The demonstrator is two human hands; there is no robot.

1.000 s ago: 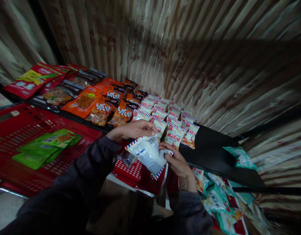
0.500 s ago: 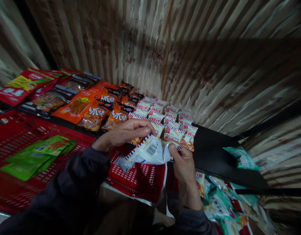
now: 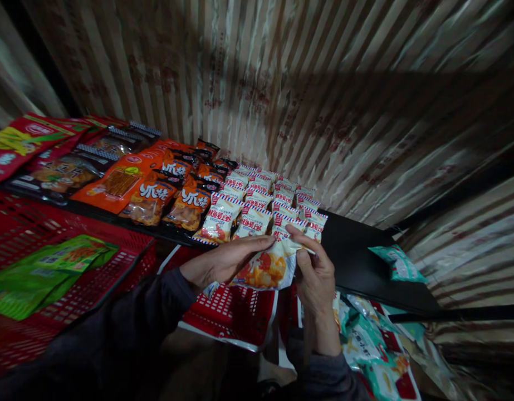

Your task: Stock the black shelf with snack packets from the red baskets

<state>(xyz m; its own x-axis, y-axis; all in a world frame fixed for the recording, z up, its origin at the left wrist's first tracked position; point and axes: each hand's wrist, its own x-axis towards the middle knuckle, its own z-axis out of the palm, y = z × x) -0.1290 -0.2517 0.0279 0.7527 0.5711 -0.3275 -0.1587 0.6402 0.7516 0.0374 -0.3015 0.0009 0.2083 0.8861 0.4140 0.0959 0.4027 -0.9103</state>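
Snack packet (image 3: 267, 270), one, white with orange food print: was held up before the black shelf (image 3: 348, 256), over a small red basket (image 3: 240, 323). Right hand (image 3: 317, 275): was partly curled, thumb and fingers pinching the packet's upper right edge. Left hand (image 3: 225, 260): lay along the upper left side, thumb straight, other fingers largely hidden; how far closed could not be told. White packets (image 3: 217, 216): stood in rows just behind. Green packets (image 3: 39, 273): lay in a larger red basket (image 3: 131, 259), left.

Hands (image 3: 317, 278) holding a snack packet (image 3: 265, 270), white packets (image 3: 219, 217) on a black shelf (image 3: 357, 264), red baskets (image 3: 244, 320) beside it
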